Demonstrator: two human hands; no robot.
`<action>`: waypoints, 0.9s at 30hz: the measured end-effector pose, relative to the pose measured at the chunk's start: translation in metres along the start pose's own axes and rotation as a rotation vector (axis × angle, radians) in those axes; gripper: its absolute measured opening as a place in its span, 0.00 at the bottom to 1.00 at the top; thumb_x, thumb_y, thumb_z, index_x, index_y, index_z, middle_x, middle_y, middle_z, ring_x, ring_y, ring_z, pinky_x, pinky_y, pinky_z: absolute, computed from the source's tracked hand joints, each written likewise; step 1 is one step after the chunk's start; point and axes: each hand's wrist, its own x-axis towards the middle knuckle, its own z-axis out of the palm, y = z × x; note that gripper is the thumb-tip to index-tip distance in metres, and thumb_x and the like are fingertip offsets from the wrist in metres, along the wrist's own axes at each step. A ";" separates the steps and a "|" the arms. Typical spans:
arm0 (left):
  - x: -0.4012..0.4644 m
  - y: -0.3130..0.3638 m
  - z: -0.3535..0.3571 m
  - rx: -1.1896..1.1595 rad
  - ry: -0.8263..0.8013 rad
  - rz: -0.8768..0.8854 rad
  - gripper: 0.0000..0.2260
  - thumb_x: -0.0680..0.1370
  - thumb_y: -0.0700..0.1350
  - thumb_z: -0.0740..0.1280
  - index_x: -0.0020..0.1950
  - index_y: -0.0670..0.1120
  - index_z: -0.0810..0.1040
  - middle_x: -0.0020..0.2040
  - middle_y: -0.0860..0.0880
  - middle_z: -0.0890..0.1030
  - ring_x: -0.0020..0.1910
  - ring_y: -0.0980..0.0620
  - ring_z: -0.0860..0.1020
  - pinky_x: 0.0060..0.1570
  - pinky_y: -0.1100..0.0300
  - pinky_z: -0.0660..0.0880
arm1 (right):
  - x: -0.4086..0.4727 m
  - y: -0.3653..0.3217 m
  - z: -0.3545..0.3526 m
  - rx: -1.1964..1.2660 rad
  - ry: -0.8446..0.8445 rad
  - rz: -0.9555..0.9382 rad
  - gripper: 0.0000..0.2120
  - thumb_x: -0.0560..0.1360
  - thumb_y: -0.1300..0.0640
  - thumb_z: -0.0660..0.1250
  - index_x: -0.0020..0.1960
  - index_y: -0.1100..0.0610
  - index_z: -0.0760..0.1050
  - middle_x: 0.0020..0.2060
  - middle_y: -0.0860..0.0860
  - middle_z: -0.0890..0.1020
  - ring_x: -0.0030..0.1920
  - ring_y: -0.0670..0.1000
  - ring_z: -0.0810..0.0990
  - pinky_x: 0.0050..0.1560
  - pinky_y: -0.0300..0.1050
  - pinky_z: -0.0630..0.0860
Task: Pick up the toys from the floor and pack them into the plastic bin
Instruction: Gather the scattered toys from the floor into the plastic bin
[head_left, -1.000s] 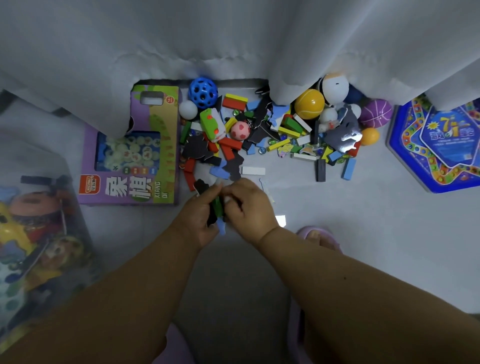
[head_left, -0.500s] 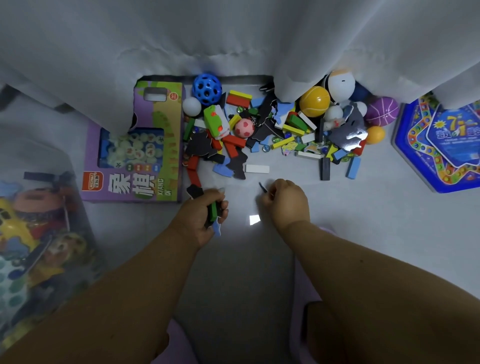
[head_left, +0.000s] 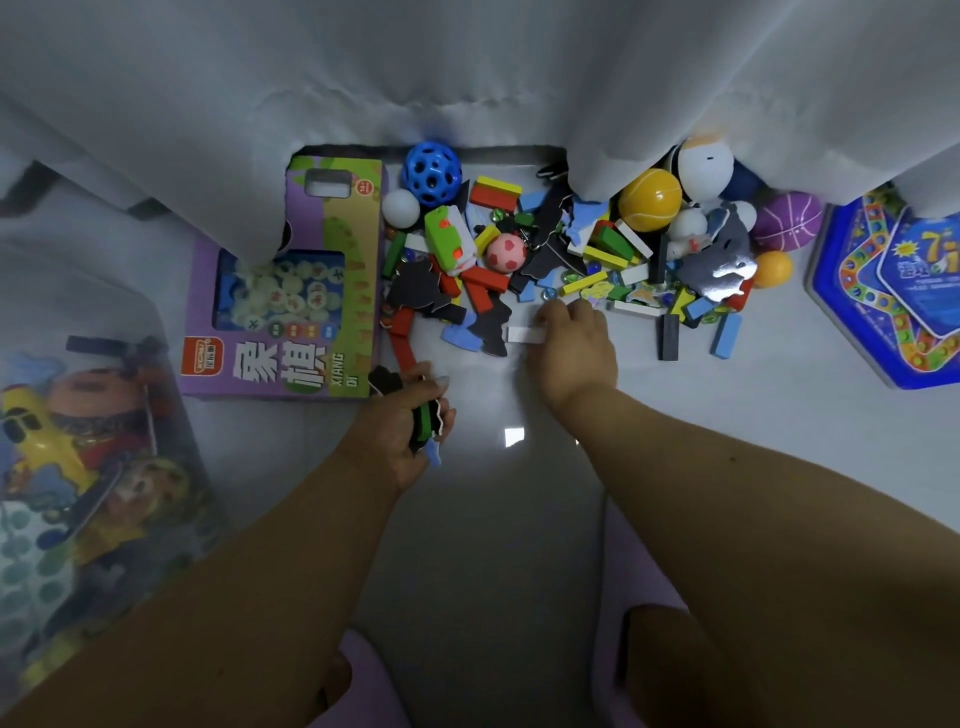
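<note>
A: What colours sit in the left hand (head_left: 397, 434)?
B: A bunch of flat pieces (head_left: 427, 423), black, green and one blue tip.
A: And at the right hand (head_left: 574, 348)?
B: A white block (head_left: 524, 334) at its fingers; beyond lie red, yellow and blue blocks, a pink ball (head_left: 505, 253) with red patches, and a blue holed ball (head_left: 432, 174).

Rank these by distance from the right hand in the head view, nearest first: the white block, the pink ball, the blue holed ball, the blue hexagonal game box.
From the right hand:
1. White block, touching its fingers on the left.
2. Pink ball, in the pile above.
3. Blue holed ball, upper left by the curtain.
4. Blue hexagonal game box, far right.
</note>
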 end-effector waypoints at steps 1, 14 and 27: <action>0.000 0.000 0.000 0.003 -0.005 -0.001 0.10 0.77 0.33 0.63 0.43 0.47 0.75 0.30 0.49 0.76 0.23 0.57 0.74 0.25 0.67 0.73 | 0.002 0.003 0.000 -0.052 -0.029 -0.007 0.14 0.76 0.61 0.61 0.61 0.59 0.71 0.58 0.58 0.72 0.60 0.59 0.69 0.53 0.50 0.69; -0.012 0.012 0.005 -0.057 -0.046 -0.016 0.17 0.80 0.37 0.61 0.33 0.44 0.82 0.34 0.46 0.82 0.33 0.53 0.81 0.28 0.66 0.77 | -0.053 -0.043 0.012 0.535 0.038 -0.409 0.17 0.75 0.52 0.59 0.41 0.62 0.80 0.38 0.57 0.78 0.41 0.53 0.73 0.41 0.36 0.65; -0.009 0.015 -0.002 -0.034 0.045 -0.025 0.07 0.78 0.35 0.64 0.42 0.46 0.75 0.40 0.47 0.78 0.32 0.53 0.81 0.26 0.66 0.76 | 0.018 -0.081 -0.001 -0.231 -0.169 -0.284 0.37 0.74 0.57 0.67 0.75 0.42 0.52 0.74 0.57 0.50 0.72 0.66 0.51 0.57 0.60 0.73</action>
